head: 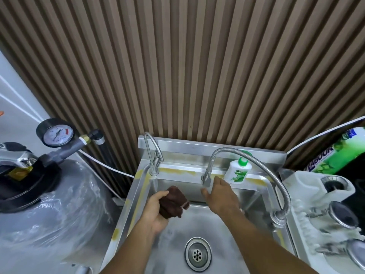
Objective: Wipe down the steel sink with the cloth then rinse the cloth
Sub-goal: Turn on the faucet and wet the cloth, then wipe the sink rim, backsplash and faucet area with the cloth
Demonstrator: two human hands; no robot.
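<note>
Brown cloth [173, 200] sits bunched in the left hand [156, 210], whose fingers curl round it above the back-left of the steel sink [173, 240], clear of the basin floor. The main risk is water going where the cloth is not. The flexible tap [266, 167] arcs right, and its outlet [277, 215] hangs by the right rim, well apart from the cloth. Opening the valve [206, 181] hard could splash the rim and the white plastic unit [308, 194] beside it. The Dettol bottle [238, 172] stands just beside the reaching hand and could be knocked over. The right hand [221, 194] stretches forward, fingers straight, thumb spread, holding nothing. Whether its fingertips touch the valve I cannot tell.
</note>
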